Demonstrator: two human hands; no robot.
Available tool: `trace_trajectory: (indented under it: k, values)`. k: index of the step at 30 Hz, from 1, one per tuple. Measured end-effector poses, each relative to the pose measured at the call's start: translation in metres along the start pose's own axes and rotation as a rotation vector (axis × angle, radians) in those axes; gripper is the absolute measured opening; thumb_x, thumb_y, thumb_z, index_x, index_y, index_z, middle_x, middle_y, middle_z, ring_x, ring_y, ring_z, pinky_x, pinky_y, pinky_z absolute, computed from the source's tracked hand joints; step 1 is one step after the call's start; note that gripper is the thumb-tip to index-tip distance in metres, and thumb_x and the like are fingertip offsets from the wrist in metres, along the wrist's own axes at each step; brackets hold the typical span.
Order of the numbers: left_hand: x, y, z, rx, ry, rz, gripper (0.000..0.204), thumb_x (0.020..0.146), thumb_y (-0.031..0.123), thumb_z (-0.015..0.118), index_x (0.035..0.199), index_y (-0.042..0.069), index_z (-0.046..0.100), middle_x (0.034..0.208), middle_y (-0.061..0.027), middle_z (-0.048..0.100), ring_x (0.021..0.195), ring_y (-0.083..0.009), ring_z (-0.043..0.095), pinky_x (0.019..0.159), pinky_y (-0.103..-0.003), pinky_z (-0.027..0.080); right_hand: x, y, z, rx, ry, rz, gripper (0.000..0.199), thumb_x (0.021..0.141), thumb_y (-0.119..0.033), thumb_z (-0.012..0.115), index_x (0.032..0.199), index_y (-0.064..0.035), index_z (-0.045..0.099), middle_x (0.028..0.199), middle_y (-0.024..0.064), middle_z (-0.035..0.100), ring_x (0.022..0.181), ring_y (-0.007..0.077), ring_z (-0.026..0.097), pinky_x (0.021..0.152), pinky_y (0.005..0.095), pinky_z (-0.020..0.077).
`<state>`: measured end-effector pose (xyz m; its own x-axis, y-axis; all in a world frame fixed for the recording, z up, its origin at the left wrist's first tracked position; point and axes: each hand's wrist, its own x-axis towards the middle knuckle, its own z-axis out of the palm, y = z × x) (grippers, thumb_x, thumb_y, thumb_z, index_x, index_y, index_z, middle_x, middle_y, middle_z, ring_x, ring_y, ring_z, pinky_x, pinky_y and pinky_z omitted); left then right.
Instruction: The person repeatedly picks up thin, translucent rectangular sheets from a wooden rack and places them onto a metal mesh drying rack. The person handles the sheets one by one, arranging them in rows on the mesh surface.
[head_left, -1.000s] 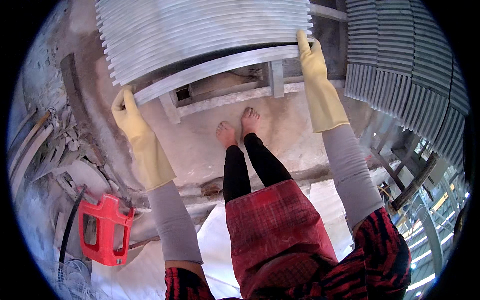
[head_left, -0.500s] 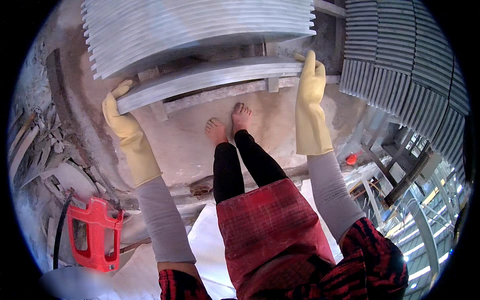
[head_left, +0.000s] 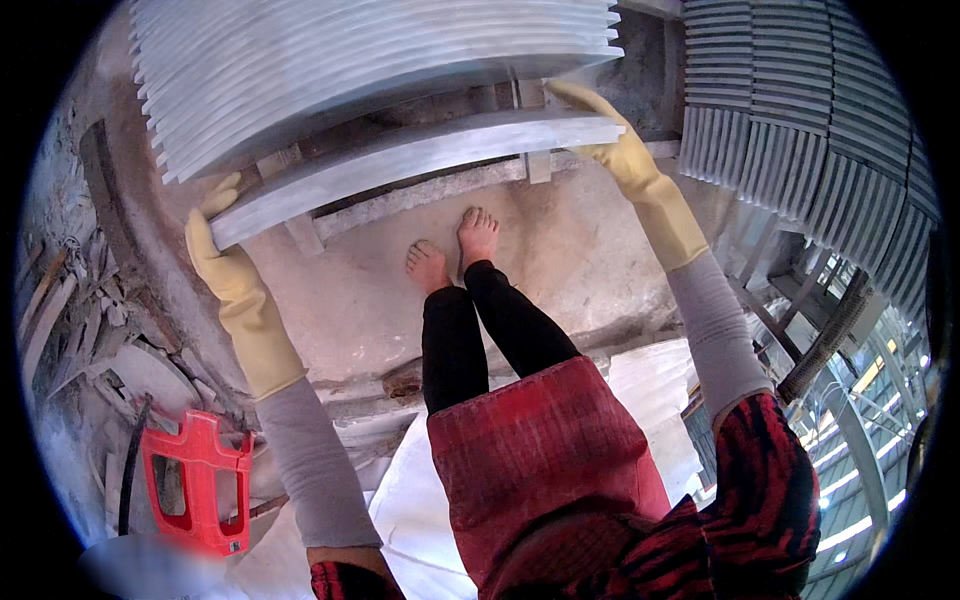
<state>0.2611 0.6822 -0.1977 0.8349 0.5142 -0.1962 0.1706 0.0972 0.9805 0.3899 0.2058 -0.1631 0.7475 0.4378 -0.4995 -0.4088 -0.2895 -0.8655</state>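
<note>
A long grey stone slab stands on edge in front of me, pulled a little off a big stack of like slabs. My left hand, in a yellow rubber glove, grips the slab's left end. In the same kind of glove, my right hand holds its right end. My bare feet stand on the dusty concrete floor just below the slab.
A second stack of grey slabs leans at the right. A red plastic handled tool lies at lower left beside broken stone scraps. White sheets lie behind my legs. Metal framing runs at lower right.
The slab has come away from the stack and moved toward me and down. Both hands moved with it, staying on its ends.
</note>
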Motion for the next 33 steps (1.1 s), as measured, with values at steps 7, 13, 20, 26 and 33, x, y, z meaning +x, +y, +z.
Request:
trace_trajectory:
  k: [7, 13, 20, 26, 33]
  values:
    - [0.003, -0.021, -0.016, -0.124, 0.082, -0.113, 0.054, 0.105, 0.044, 0.044, 0.111, -0.004, 0.068, 0.121, -0.0244, 0.068, 0.118, -0.0349, 0.061, 0.109, -0.045, 0.042, 0.013, 0.031, -0.003, 0.041, 0.089, 0.161, 0.054, 0.077, -0.005, 0.085, 0.128, -0.0018, 0.066, 0.123, 0.0076, 0.071, 0.111, 0.0190, 0.066, 0.096, 0.0340, 0.0543]
    - [-0.037, 0.005, 0.021, 0.143, 0.625, -0.635, 0.083, 0.092, 0.067, 0.056, 0.135, -0.003, 0.061, 0.133, -0.0203, 0.062, 0.115, -0.0326, 0.061, 0.110, -0.039, 0.041, -0.011, 0.040, -0.010, -0.065, 0.085, 0.473, 0.035, 0.072, -0.011, 0.079, 0.106, -0.0027, 0.075, 0.098, 0.0087, 0.076, 0.087, 0.0206, 0.071, 0.063, 0.0345, 0.0572]
    - [-0.162, 0.067, -0.011, 0.402, 0.419, -1.146, 0.091, 0.092, 0.074, 0.050, 0.136, -0.005, 0.059, 0.130, -0.0164, 0.066, 0.114, -0.0304, 0.063, 0.103, -0.042, 0.048, -0.156, -0.005, 0.004, -0.123, -0.037, 0.763, 0.045, 0.069, -0.027, 0.081, 0.107, -0.0047, 0.075, 0.097, 0.0130, 0.075, 0.074, 0.0224, 0.069, 0.044, 0.0358, 0.0500]
    - [-0.227, 0.196, -0.036, 0.302, 0.221, -1.227, 0.085, 0.094, 0.074, 0.049, 0.131, -0.001, 0.063, 0.126, -0.0152, 0.068, 0.111, -0.0274, 0.066, 0.098, -0.041, 0.052, -0.275, -0.119, 0.022, -0.147, 0.066, 0.674, 0.068, 0.083, -0.049, 0.080, 0.127, 0.0014, 0.064, 0.109, 0.0135, 0.073, 0.090, 0.0225, 0.069, 0.074, 0.0345, 0.0552]
    - [-0.294, 0.316, -0.068, 0.104, -0.025, -1.179, 0.071, 0.096, 0.062, 0.056, 0.128, -0.001, 0.065, 0.123, -0.0168, 0.070, 0.109, -0.0298, 0.068, 0.100, -0.044, 0.052, -0.413, -0.204, 0.052, 0.220, 0.395, 0.621, 0.067, 0.089, -0.047, 0.076, 0.128, 0.0055, 0.062, 0.113, 0.0164, 0.072, 0.102, 0.0254, 0.068, 0.091, 0.0380, 0.0537]
